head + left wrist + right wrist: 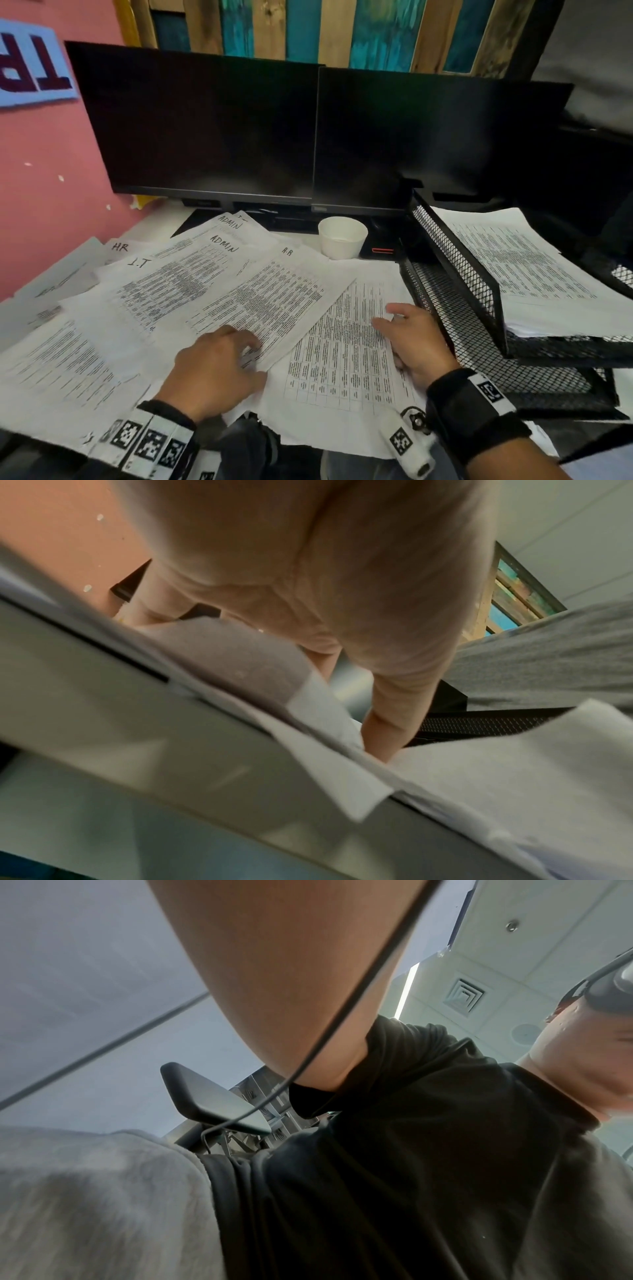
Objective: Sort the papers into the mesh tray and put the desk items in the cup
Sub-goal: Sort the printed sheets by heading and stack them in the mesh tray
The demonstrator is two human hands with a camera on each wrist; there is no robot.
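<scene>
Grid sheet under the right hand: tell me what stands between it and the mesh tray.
Nothing visible stands between the grid sheet and the mesh tray beside it, though another sheet, which the left hand touches, overlaps its left edge.

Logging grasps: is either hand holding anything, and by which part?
Nothing is clearly held. Left hand touches the top sheet at its near corner; pinch or press, cannot tell. Right hand rests on the gridded sheet at its right edge.
</scene>
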